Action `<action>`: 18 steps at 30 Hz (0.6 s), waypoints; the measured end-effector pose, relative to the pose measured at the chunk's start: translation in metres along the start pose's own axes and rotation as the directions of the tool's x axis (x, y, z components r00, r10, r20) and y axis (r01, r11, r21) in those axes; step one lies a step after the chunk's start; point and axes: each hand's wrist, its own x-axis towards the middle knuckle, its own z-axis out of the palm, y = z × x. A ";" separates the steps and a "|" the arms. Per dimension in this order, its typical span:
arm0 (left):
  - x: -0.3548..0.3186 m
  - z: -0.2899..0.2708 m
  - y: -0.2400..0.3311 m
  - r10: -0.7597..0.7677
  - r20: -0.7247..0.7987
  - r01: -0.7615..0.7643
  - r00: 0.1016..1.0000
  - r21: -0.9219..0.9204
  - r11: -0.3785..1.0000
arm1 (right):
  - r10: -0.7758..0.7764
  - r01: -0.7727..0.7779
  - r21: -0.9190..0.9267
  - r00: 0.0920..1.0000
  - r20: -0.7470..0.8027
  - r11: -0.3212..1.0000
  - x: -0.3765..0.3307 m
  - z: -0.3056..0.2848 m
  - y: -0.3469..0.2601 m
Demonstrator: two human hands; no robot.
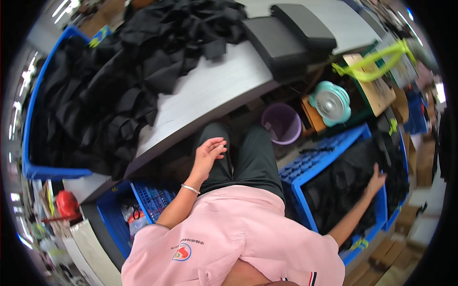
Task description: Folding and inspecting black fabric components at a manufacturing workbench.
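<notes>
My left hand (pixel 210 155) hovers over my left thigh, its fingers loosely bent and slightly apart, with nothing visible in them. A bracelet circles that wrist. Out to the right, my right hand (pixel 376 182) reaches over a blue plastic crate (pixel 298 190) filled with black fabric pieces (pixel 329 186). Its fingers are at the black pieces near the crate's far right side, at least one stretched out. No piece is visibly gripped, and blur hides whether the fingertips touch the fabric.
Ahead stands a grey-white table (pixel 205 88) with a large heap of black cut pieces (pixel 129 71) spilling from a blue bin (pixel 33 109). A dark machine cover (pixel 286 43) sits on the table. Beneath are a purple bucket (pixel 282 125) and a teal fan (pixel 332 104). Another blue crate (pixel 114 209) is left.
</notes>
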 end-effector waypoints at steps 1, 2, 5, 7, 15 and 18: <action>0.005 -0.001 0.002 0.017 0.007 -0.017 1.000 0.006 1.000 | -0.107 0.097 -0.141 0.992 -0.063 0.985 0.021 -0.010 0.016; 0.011 0.002 0.008 0.048 -0.002 -0.048 0.999 -0.030 0.998 | -0.208 0.115 -0.446 0.964 -0.167 0.888 0.040 -0.027 0.046; 0.037 -0.018 0.014 0.306 -0.132 -0.280 0.943 0.186 0.942 | -0.219 0.127 -0.545 0.970 -0.107 0.828 0.043 0.026 0.038; 0.050 -0.025 0.045 0.586 -0.280 -0.419 0.760 0.477 0.772 | -0.037 0.096 -0.360 0.985 0.168 0.928 0.005 0.085 -0.008; 0.144 -0.102 0.128 0.913 -0.178 -0.094 0.367 0.969 0.227 | -0.516 0.523 0.208 0.557 0.650 0.826 -0.235 0.246 -0.198; 0.152 -0.117 0.129 0.907 -0.112 -0.102 0.406 0.981 0.167 | -0.642 0.569 0.385 0.361 0.676 0.726 -0.281 0.264 -0.252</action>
